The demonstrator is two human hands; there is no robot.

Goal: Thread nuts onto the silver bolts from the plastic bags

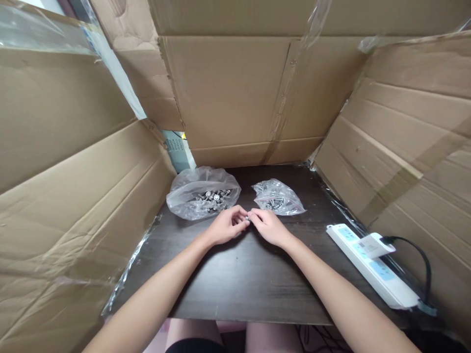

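Observation:
My left hand (225, 226) and my right hand (268, 226) meet fingertip to fingertip over the dark wooden table (235, 284). Between them they pinch a small metal part (248, 219), too small to name further. Both hands have their fingers curled in a pinch. Just beyond the left hand lies an open clear plastic bag (202, 192) with several small metal parts inside. A smaller clear bag (277, 197) of metal parts lies beyond the right hand.
Cardboard walls (73, 186) enclose the table on the left, back and right. A white power strip (371, 262) with a plugged black cable (423, 255) lies at the right edge. My knees show below the table's front edge.

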